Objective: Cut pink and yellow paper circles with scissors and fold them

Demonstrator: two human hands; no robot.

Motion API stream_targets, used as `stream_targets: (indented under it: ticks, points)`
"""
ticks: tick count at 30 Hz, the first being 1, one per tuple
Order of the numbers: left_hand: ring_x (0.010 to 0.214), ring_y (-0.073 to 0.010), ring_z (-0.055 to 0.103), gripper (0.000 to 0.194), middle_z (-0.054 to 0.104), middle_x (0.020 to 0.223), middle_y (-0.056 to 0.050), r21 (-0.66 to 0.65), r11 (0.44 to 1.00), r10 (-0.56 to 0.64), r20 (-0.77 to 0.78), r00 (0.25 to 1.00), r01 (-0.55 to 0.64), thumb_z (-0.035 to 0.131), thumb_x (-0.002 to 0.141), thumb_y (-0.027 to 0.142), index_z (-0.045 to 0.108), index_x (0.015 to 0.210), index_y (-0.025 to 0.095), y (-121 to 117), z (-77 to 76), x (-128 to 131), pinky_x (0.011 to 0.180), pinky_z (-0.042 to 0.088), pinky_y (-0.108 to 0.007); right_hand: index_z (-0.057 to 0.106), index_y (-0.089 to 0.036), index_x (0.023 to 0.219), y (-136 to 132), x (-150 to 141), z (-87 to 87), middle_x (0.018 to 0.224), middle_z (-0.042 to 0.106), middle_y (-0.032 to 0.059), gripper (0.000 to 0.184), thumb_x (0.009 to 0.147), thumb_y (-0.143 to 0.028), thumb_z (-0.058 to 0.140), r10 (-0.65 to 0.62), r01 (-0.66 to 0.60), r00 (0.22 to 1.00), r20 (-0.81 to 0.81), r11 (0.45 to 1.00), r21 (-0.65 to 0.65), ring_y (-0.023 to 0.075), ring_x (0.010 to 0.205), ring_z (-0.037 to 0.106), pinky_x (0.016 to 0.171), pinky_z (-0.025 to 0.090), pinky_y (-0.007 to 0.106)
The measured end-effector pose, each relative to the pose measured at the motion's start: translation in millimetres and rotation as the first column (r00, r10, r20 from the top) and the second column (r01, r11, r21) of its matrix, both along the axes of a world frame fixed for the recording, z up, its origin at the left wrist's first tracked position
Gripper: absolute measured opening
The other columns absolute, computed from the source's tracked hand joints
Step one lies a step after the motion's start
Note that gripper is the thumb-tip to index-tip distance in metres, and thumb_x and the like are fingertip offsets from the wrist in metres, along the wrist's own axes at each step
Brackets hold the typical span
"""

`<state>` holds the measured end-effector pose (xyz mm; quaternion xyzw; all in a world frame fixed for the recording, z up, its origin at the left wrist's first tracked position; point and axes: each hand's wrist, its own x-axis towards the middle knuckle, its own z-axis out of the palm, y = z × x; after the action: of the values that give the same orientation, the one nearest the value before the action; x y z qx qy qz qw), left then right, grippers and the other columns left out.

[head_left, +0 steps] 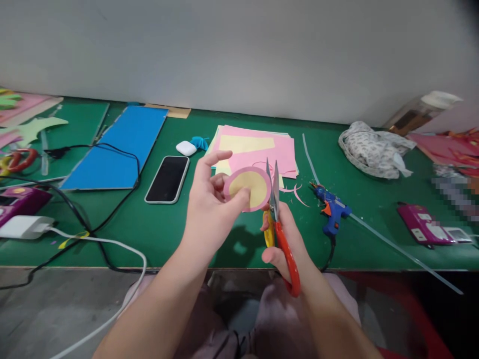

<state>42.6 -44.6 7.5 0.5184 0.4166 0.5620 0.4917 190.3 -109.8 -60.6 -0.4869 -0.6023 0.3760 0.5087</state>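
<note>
My left hand (213,199) pinches a round paper disc (258,187), yellow in the middle with a pink border. Its thumb presses on the yellow face, and the index finger is raised off the paper. In my right hand (288,234) are scissors (275,199) with one red and one yellow handle. Their blades are parted and point upward, right at the disc's right edge. Behind the disc lies a stack of pink and pale yellow paper sheets (262,144). Thin curled pink paper strips (299,193) rest on the green table to the right of the blades.
A phone (167,179), a white case (186,148) and a blue board (119,149) lie to the left, with cables (123,244) crossing that side. Rightward are a blue glue gun (333,209) with a long glue stick, a bunched cloth (374,149) and a purple device (424,224).
</note>
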Motion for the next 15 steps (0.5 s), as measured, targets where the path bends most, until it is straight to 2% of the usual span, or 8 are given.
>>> stream_targets:
  ticks: [7, 15]
  points:
    - [0.069, -0.0155, 0.064, 0.056, 0.06, 0.072, 0.002, -0.009, 1.0, -0.01, -0.028, 1.0, 0.009, 0.073, 0.069, 0.008, 0.056, 0.119, 0.026, 0.8, 0.4, -0.1, 0.049, 0.047, -0.02, 0.049, -0.024, 0.122, 0.4, -0.4, 6.6, 0.097, 0.048, 0.0042, 0.086, 0.065, -0.088, 0.061, -0.014, 0.014, 1.0, -0.008, 1.0, -0.013, 0.0191, 0.079, 0.049, 0.075, 0.052, 0.038]
    - [0.064, -0.0135, 0.061, 0.055, 0.058, 0.07, 0.004, -0.005, 1.0, -0.014, -0.027, 1.0, 0.014, 0.073, 0.069, 0.009, 0.056, 0.118, 0.026, 0.1, 0.2, -0.2, 0.05, 0.048, -0.02, 0.05, -0.024, 0.113, -0.5, -2.6, 3.5, 0.095, 0.049, 0.0037, 0.082, 0.064, -0.09, 0.058, -0.028, 0.026, 0.999, -0.031, 0.998, -0.049, 0.0182, 0.077, 0.049, 0.075, 0.053, 0.038]
